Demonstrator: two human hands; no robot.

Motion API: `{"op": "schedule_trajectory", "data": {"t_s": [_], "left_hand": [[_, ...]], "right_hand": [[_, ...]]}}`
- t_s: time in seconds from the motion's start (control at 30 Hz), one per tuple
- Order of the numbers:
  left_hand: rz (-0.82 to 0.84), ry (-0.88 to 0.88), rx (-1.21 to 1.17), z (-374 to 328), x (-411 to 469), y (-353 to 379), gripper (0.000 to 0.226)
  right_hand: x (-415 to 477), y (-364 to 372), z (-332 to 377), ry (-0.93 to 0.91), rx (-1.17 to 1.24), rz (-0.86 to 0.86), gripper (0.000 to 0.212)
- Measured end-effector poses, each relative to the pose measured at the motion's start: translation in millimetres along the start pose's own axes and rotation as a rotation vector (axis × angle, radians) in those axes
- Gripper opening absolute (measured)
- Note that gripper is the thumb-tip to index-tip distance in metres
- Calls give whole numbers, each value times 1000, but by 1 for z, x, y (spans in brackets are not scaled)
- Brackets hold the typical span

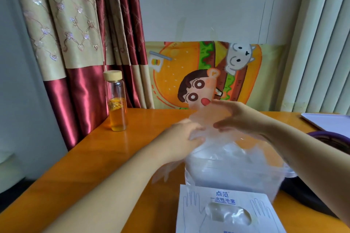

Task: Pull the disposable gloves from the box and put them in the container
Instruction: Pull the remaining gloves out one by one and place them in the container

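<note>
Disposable glove (206, 115) hangs in the air between my two hands, just above the open container (227, 176), which sits mid-table with the box (223, 212) just beside it at six o'clock. My left hand (181, 138) pinches the film at its nine o'clock edge. My right hand (238, 119) has its fingers curled onto it from three o'clock, and looks to be gripping too, though motion blur and the clear plastic make the exact hold hard to read. The container already holds a pile of crumpled film, and a further sheet shows in the box's slot.

The trouble I expect is the film itself (light, clingy, nearly invisible). If I let go too high it may drift or stick to my fingers and land on the table (94, 157) rather than inside. If I push down unevenly, the springy pile may lift back over the rim, and something filmy already seems to hang outside the wall at nine o'clock. A sweeping left forearm could also reach the glass bottle (116, 104) at ten o'clock and tip it.
</note>
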State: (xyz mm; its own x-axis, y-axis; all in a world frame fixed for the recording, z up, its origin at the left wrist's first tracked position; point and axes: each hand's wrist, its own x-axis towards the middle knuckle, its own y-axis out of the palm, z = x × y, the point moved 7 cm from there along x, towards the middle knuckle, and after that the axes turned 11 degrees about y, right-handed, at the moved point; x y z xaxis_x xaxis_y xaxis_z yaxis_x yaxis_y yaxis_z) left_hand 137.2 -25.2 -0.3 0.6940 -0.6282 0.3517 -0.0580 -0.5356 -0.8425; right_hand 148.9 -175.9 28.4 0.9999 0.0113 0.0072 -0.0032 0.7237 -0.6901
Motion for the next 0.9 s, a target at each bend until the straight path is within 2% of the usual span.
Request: {"op": "schedule_trajectory", "data": {"t_s": [0.17, 0.27, 0.33, 0.4, 0.57, 0.67, 0.73, 0.8, 0.9], "left_hand": [[302, -5, 90, 1, 24, 39, 32], [463, -70, 121, 8, 42, 62, 34], [565, -49, 215, 12, 54, 76, 41], [619, -19, 304, 8, 64, 87, 47], [798, -2, 380, 0, 72, 108, 47], [822, -85, 326, 10, 77, 119, 45], [787, -81, 301, 12, 80, 120, 45], [757, -60, 308, 11, 81, 121, 49], [694, -27, 293, 10, 80, 119, 48]], "right_hand": [[-8, -8, -62, 289, -219, -20, 68], [-12, -7, -77, 297, -553, -12, 66], [-13, -5, -82, 274, -819, -13, 63], [-10, -1, -90, 267, -954, 17, 57], [-11, -2, -92, 341, -1119, 106, 48], [-16, -12, -69, 172, -1110, -85, 37], [-15, -7, -59, 71, -1028, -118, 38], [-8, 12, -63, 65, -881, 71, 49], [0, 41, -90, 211, -836, 394, 69]]}}
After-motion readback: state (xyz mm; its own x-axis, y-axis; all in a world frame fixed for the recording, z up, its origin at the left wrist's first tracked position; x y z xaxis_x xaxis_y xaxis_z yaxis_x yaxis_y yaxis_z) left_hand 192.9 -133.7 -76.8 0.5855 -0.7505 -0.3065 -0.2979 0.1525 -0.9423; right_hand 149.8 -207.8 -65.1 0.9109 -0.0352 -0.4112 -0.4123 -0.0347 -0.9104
